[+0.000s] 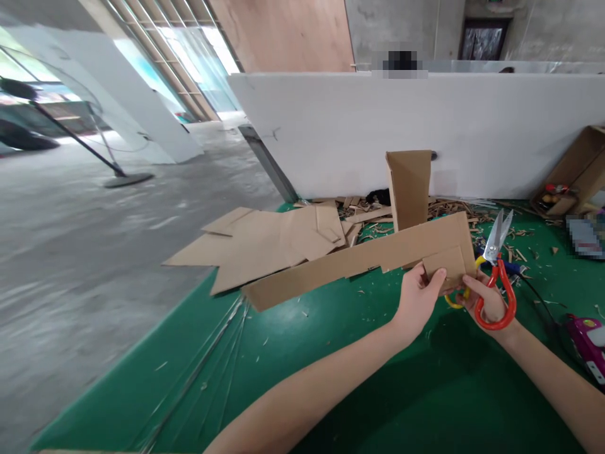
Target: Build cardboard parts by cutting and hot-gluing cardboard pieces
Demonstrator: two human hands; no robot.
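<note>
A long cardboard strip (pixel 326 265) is held up over the table, slanting down to the left, with a stepped lower edge. Against its right end lies a small cardboard rectangle (pixel 445 263); whether the two are joined I cannot tell. My left hand (pixel 416 299) pinches the rectangle's lower edge, thumb in front. With thumb and fingers closed, my right hand (pixel 486 299) grips the strip's lower right corner. The same hand carries scissors (pixel 495 246) with one red and one yellow handle, blades apart and pointing up. Some of its fingers are hidden behind the cardboard.
Flat cardboard sheets (pixel 278 236) lie at the table's left edge. A cardboard piece (pixel 410 189) stands upright behind the strip. Cardboard scraps (pixel 454 208) line the white partition (pixel 378 126). A purple tool (pixel 586 340) and a cardboard box (pixel 574 170) are at right.
</note>
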